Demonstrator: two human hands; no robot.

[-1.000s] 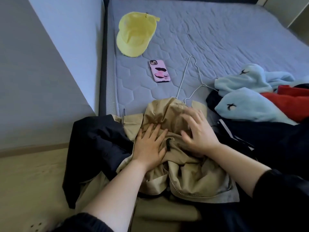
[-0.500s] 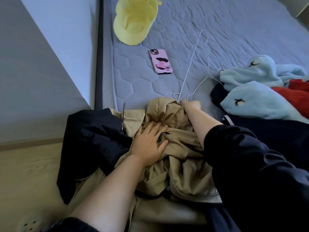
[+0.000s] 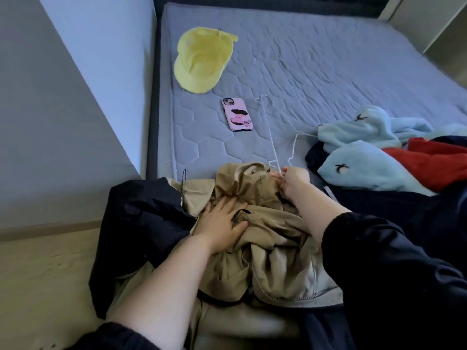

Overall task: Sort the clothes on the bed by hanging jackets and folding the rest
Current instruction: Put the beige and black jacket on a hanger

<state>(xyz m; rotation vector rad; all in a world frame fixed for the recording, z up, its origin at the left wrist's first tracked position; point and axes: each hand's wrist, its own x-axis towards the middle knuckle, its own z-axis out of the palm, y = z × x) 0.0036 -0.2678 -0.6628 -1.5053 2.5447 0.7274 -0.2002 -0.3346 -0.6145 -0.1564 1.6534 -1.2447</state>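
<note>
A beige jacket (image 3: 267, 238) lies crumpled at the near edge of the bed. My left hand (image 3: 222, 223) presses flat on it with spread fingers. My right hand (image 3: 293, 180) pinches the near end of a white wire hanger (image 3: 271, 137) at the jacket's collar. The hanger stretches away over the mattress. A dark navy garment (image 3: 141, 223) hangs off the bed's left corner beside the jacket. To the right lie a light blue fleece (image 3: 364, 162), a red garment (image 3: 434, 162) and more dark cloth (image 3: 379, 200).
A yellow cap (image 3: 202, 61) and a phone in a pink case (image 3: 237, 114) lie on the grey quilted mattress (image 3: 328, 72). A grey wall runs along the left. Pale wooden floor (image 3: 43, 274) shows at the lower left.
My right hand left the jacket's front, reached to the collar and took hold of the hanger, whose end has lifted and shifted. My left hand stays pressed on the jacket.
</note>
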